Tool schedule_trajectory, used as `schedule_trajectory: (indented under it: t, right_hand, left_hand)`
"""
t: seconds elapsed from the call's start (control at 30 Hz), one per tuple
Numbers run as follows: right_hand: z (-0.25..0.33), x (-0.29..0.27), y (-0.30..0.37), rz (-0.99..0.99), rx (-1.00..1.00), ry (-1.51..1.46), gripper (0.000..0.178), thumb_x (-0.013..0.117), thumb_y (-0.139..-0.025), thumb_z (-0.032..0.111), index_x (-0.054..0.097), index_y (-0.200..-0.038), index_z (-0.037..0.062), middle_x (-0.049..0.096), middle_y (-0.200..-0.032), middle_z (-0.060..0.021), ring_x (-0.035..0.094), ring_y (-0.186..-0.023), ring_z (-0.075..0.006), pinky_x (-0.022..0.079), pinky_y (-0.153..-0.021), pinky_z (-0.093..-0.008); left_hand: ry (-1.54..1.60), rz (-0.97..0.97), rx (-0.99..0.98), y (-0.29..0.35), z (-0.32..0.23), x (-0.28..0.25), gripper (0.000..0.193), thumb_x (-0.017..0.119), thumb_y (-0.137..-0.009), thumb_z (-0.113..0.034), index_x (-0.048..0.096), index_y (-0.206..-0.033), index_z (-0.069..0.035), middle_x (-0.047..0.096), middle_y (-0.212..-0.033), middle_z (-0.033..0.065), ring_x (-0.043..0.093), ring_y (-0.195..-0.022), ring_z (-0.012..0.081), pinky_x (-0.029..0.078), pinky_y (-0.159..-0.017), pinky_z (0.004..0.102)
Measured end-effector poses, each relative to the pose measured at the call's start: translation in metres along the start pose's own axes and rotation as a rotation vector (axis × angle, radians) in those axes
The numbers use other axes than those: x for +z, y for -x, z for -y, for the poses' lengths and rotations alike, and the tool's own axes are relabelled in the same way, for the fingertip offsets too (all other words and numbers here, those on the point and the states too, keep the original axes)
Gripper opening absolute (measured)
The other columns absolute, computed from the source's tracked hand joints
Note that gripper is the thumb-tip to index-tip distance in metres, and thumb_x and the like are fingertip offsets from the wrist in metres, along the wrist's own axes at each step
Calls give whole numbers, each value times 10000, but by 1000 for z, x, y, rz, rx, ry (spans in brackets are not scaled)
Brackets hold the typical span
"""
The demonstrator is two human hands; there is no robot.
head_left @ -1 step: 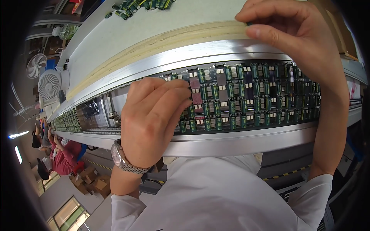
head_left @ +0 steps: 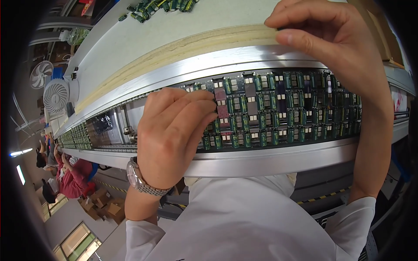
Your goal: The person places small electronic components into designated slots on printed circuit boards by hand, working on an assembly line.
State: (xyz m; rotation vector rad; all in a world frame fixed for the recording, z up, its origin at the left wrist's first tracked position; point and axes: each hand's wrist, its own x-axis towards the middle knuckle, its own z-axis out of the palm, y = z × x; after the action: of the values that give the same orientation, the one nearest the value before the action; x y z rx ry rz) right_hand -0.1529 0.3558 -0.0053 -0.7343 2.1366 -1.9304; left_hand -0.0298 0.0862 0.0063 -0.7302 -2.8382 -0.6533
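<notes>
A panel of circuit boards [head_left: 255, 148] lies on the conveyor in front of me, holding rows of green cylindrical capacitors [head_left: 262, 138] and small white blocks [head_left: 249, 80]. My left hand [head_left: 167, 128], a metal watch on its wrist, is over the left end of the panel. Its fingers are bunched together with the tips down among the parts; whatever they hold is hidden. Beyond the far rail, my right hand [head_left: 333, 37] is raised above the padded strip. Thumb and index finger pinch a small dark part [head_left: 279, 29], mostly covered by the fingertips.
Metal rails [head_left: 278, 161] run along the conveyor's near and far sides. A pale padded strip [head_left: 183, 46] edges the white worktop, where loose capacitors [head_left: 159, 6] lie heaped. More boards [head_left: 75, 137] sit further left, near white fans [head_left: 56, 95]. Another person [head_left: 76, 176] and cardboard boxes [head_left: 102, 198] are beyond.
</notes>
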Motion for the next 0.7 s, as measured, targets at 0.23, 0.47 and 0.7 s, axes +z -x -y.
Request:
schedule_trajectory:
  t: [0.23, 0.47, 0.7]
  right_hand:
    - [7, 6, -3, 83, 44, 185, 172, 746, -903, -85, 795, -1062, -40, 747, -1049, -139, 694, -879, -175, 591, -817, -243]
    - [25, 18, 6, 116, 39, 167, 181, 734, -878, -92, 795, -1037, -28, 709, -1074, -76, 626, -869, -117, 526, -781, -205]
    - [42, 14, 10, 148, 61, 368, 225, 752, -830, -103, 800, -1032, -15, 710, -1064, -76, 639, -865, -156, 531, -792, -250]
  left_hand:
    - [160, 7, -155, 3, 3, 1, 171, 817, -796, -7, 783, -958, -50, 807, -1087, 15, 629, -948, 198, 482, -893, 335]
    - [16, -21, -58, 3, -3, 0, 160, 804, -824, -45, 782, -980, -73, 791, -1141, -2, 621, -976, 198, 435, -910, 332]
    - [150, -87, 14, 0, 11, -16, 212, 768, -860, -68, 777, -1072, -68, 754, -1248, 23, 638, -1016, 239, 477, -929, 375]
